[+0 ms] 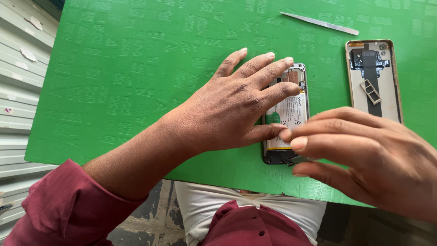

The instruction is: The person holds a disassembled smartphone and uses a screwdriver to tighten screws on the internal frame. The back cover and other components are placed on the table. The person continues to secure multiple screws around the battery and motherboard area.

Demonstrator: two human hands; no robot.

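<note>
An opened smartphone (291, 114) lies face down on the green mat (136, 68), its battery and circuit board exposed. My left hand (232, 109) lies flat across its left half, fingers spread, pressing it down. My right hand (364, 159) comes in from the right, fingertips pinched together at the phone's lower right edge; whether it holds anything small is unclear. The phone's removed back cover (374, 82) lies inside up to the right, with a small metal SIM tray (371, 91) resting on it.
Metal tweezers (318, 23) lie at the mat's far edge. The mat's near edge runs just below the phone, above my lap. A grey corrugated surface (18, 100) borders the mat on the left.
</note>
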